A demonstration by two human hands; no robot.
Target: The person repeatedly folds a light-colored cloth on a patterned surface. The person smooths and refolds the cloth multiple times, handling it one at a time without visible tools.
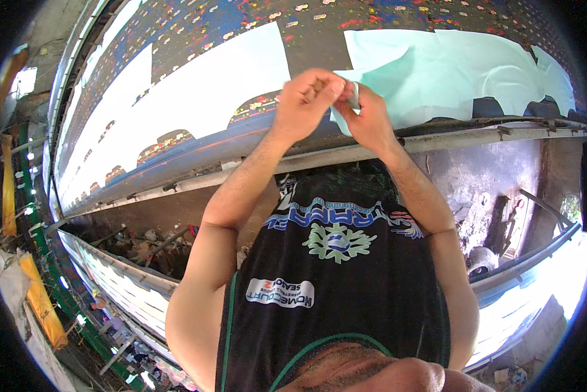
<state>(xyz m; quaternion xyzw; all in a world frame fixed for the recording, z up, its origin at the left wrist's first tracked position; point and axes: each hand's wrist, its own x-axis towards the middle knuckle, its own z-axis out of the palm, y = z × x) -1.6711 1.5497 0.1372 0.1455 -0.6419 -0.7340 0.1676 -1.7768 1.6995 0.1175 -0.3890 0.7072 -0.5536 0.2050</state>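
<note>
My left hand (pixel 304 105) is raised over the near edge of a long table, its fingers curled and its thumb tip close to the fingers of my right hand. My right hand (pixel 369 120) pinches a corner of a pale mint fabric panel (pixel 421 78), which lies partly folded on the table's dark, paint-spotted surface (pixel 313 49). The two hands' fingertips meet or overlap. Whether the left fingers grip the fabric too is hidden. To the left of my hands lies a white, brightly lit fabric panel (pixel 215 88) with curved cut-outs along its near side.
A metal rail (pixel 323 158) runs along the table's near edge, close to my body. Further pale panels continue to the left and far right. Behind me stands another long table (pixel 514 308) bearing white pieces. Debris (pixel 151 240) lies beneath on the left.
</note>
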